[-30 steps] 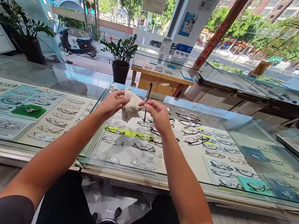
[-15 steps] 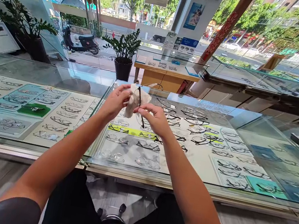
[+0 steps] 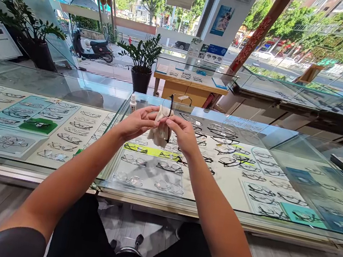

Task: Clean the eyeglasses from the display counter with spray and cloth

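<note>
Both my hands are raised over a glass display counter (image 3: 243,212). My left hand (image 3: 137,121) pinches a pale cleaning cloth (image 3: 159,133) that hangs down between the hands. My right hand (image 3: 184,133) is closed on a pair of black-framed glasses (image 3: 171,107), whose frame stands upright above the fingers and is partly wrapped in the cloth. The fingertips of the two hands nearly touch.
A small white spray bottle (image 3: 133,103) stands on the counter glass just left of my left hand. Rows of spectacles lie under the glass. A potted plant (image 3: 142,63) and a wooden display table (image 3: 188,88) stand beyond the counter. A stool base (image 3: 130,252) is between my knees.
The glasses have turned from tilted to upright and the cloth now hangs lower between my hands. My hands have drawn closer together.
</note>
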